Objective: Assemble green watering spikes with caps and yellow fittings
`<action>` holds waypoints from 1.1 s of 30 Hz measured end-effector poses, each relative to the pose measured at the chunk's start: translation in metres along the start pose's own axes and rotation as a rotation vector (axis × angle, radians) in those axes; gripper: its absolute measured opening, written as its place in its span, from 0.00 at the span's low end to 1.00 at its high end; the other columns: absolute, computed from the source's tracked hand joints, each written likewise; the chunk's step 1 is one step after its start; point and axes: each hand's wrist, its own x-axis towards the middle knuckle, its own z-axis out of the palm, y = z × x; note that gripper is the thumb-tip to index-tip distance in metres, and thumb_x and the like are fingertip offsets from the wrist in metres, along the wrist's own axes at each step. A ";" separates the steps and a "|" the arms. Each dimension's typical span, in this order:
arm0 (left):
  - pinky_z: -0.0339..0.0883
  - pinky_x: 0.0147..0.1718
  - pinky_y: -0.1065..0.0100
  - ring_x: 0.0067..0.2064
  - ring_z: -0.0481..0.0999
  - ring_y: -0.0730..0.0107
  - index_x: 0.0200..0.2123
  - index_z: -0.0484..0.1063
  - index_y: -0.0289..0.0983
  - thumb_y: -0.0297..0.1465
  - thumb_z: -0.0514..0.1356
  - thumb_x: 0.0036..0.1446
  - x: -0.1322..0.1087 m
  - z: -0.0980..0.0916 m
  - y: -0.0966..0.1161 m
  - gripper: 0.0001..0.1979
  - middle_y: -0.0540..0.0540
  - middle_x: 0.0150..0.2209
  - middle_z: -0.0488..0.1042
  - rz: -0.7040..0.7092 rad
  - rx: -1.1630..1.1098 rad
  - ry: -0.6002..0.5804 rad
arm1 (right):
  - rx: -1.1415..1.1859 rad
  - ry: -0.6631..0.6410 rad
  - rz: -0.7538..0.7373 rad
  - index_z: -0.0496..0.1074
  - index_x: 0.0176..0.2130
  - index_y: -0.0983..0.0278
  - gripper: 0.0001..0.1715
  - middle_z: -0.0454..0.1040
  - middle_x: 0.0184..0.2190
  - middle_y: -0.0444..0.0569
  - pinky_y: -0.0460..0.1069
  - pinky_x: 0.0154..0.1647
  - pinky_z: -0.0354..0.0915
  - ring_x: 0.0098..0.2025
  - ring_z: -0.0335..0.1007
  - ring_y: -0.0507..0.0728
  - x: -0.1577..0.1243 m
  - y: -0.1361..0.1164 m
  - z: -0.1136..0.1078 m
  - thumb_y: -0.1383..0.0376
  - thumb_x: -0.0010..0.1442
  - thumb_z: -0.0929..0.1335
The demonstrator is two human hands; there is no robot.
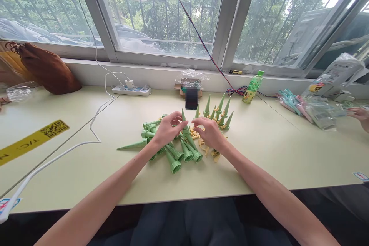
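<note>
My left hand (168,127) pinches a green plastic watering spike (183,117), its pointed tip upward. Just right of it, my right hand (211,133) has its thumb and fingertips drawn together. Whatever they hold is too small or hidden to make out. Under and in front of my left hand lies a heap of loose green spikes (174,164), many with their open wide ends toward me. Small yellow plastic valves (215,154) are scattered beneath and beside my right hand. Beyond that hand, several green spikes (221,112) stand point up with yellow pieces attached.
A phone (191,98) leans on a small box at the back. A green bottle (253,87) stands back right, a power strip (131,90) back left. A white cable (95,132) crosses the table. Bagged scissor-like tools (291,102) and another person's hand (360,114) are at right.
</note>
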 end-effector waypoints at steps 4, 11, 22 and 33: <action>0.62 0.18 0.73 0.22 0.65 0.78 0.32 0.68 0.38 0.41 0.65 0.53 0.000 0.000 -0.001 0.14 0.49 0.30 0.70 0.009 0.003 0.000 | 0.073 0.043 0.007 0.74 0.42 0.62 0.13 0.78 0.35 0.47 0.50 0.43 0.67 0.38 0.75 0.55 0.000 0.003 0.002 0.75 0.59 0.67; 0.61 0.18 0.74 0.23 0.65 0.78 0.32 0.68 0.37 0.39 0.65 0.53 0.000 0.002 0.004 0.12 0.49 0.31 0.69 0.004 -0.001 -0.001 | 0.131 0.076 0.039 0.73 0.45 0.62 0.12 0.78 0.35 0.47 0.50 0.42 0.69 0.36 0.77 0.54 -0.001 0.000 0.002 0.72 0.62 0.66; 0.63 0.18 0.73 0.23 0.65 0.77 0.32 0.69 0.37 0.40 0.65 0.53 0.000 0.004 0.002 0.13 0.50 0.29 0.69 0.003 0.007 -0.014 | 0.150 0.054 0.003 0.71 0.46 0.61 0.11 0.76 0.40 0.49 0.51 0.43 0.71 0.38 0.75 0.54 -0.003 -0.008 0.003 0.71 0.64 0.65; 0.62 0.19 0.74 0.24 0.66 0.78 0.34 0.69 0.37 0.40 0.64 0.54 -0.001 0.004 0.001 0.12 0.49 0.32 0.71 0.032 0.011 -0.035 | 0.186 -0.016 0.047 0.69 0.48 0.61 0.11 0.73 0.39 0.50 0.49 0.36 0.73 0.36 0.73 0.53 -0.003 -0.009 0.002 0.69 0.64 0.65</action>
